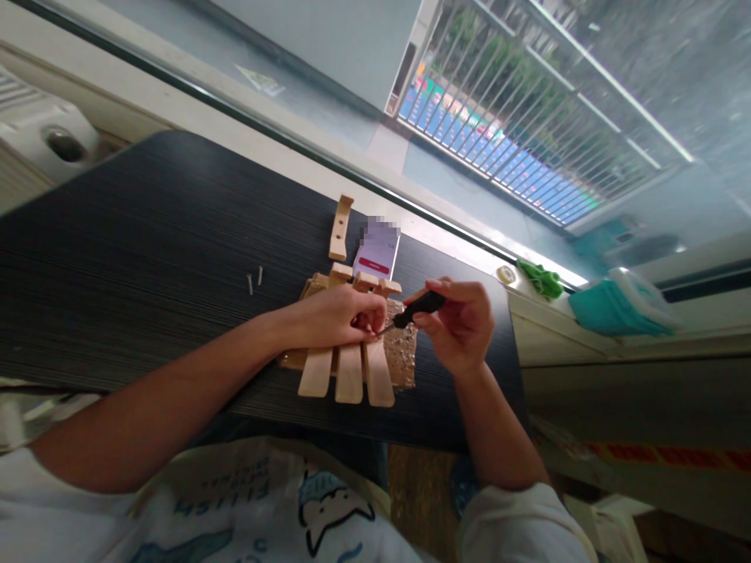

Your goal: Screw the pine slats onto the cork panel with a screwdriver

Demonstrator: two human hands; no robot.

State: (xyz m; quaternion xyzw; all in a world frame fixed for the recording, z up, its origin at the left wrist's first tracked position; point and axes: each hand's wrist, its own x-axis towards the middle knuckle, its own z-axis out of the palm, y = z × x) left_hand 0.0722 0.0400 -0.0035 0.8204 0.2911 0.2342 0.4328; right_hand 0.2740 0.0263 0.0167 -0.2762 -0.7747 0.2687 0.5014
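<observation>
My right hand is closed around the black handle of a screwdriver. Its thin shaft slants down to the left and meets the rightmost of three light wooden slats. My left hand lies across the slats with its fingers curled beside the screwdriver tip; whatever they pinch is hidden. Each slat widens toward me and shows a raised block at its far end. Beneath them is a rough brown board, partly covered by the slats and my left hand.
A separate hooked wooden piece with two holes lies farther back, beside a phone. Two screws rest left of my hands on the dark table. A green cloth, a tape roll and a teal container sit on the window ledge.
</observation>
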